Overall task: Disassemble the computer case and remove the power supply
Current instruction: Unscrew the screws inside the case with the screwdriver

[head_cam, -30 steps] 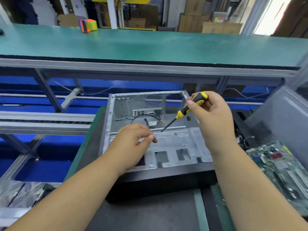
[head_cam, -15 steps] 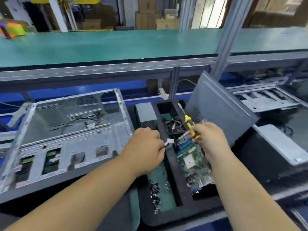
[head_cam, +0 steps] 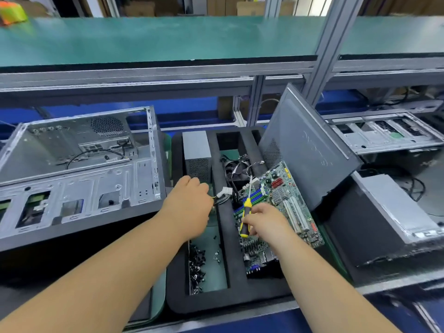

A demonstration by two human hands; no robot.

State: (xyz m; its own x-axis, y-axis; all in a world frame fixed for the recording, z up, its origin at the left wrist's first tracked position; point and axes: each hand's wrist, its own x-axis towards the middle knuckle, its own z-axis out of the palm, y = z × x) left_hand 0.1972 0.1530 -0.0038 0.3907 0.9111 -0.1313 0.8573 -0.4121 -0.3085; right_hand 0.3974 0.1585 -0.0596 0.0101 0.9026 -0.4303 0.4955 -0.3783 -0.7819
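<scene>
The stripped metal computer case point(head_cam: 79, 174) lies open on its side at the left. A black foam tray point(head_cam: 230, 299) sits right of it. A grey power supply point(head_cam: 197, 152) stands in the tray's far-left slot. My left hand point(head_cam: 189, 205) is curled over the tray's left compartment, close to a white cable connector point(head_cam: 224, 191); whether it grips the wires is hidden. My right hand point(head_cam: 266, 222) holds a yellow-and-black screwdriver point(head_cam: 246, 212) over the green motherboard point(head_cam: 278, 207) lying in the tray.
A grey side panel point(head_cam: 310, 145) leans against the tray's right side. Several dark screws point(head_cam: 198, 267) lie in the tray's left compartment. Another dark case point(head_cam: 384, 219) sits at the right, a bare chassis point(head_cam: 384, 133) behind it. A green shelf point(head_cam: 156, 39) runs overhead.
My view has swung right from the case to the foam tray. Both hands moved from over the case to the tray, the right still holding the screwdriver and lowering it onto the motherboard.
</scene>
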